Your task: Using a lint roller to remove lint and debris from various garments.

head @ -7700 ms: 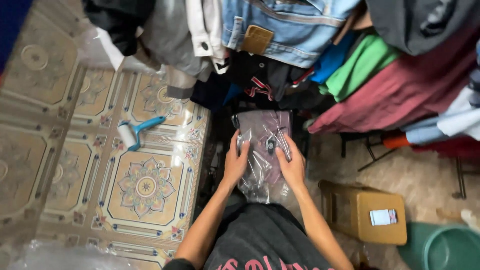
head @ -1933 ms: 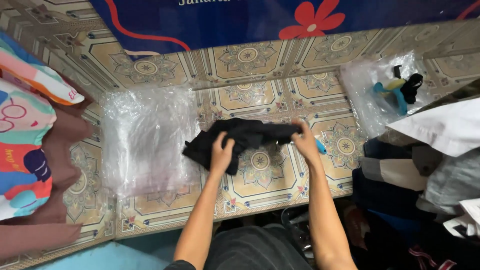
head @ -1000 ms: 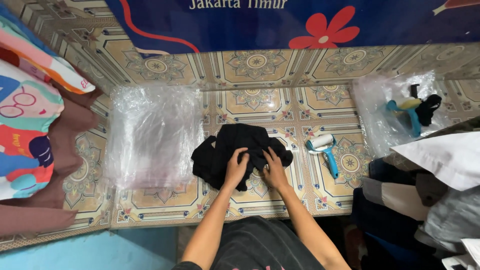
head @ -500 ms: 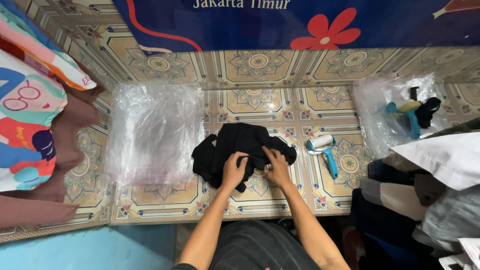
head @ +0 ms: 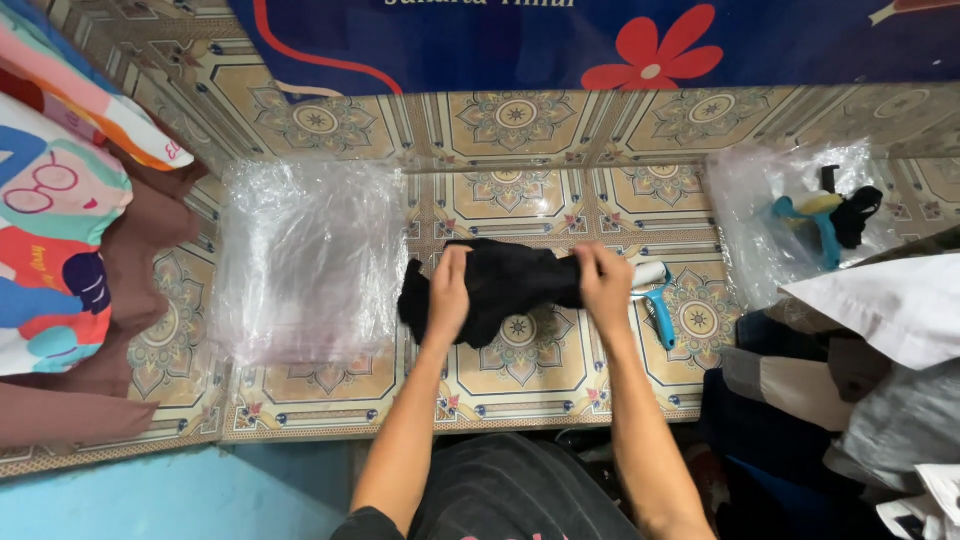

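Note:
A black garment lies bunched on the patterned tile floor in front of me. My left hand grips its left part and my right hand grips its right end, so the cloth is stretched between them. A lint roller with a blue handle lies on the tiles just right of my right hand, partly hidden by it.
A stack of clear plastic bags lies to the left. A second clear bag with blue and black items sits at the right. Piled clothes crowd the right side, colourful fabric the left. A blue banner lines the wall.
My hands have moved apart from the middle of the garment to its two ends, pulling it wider. The right hand now covers part of the lint roller.

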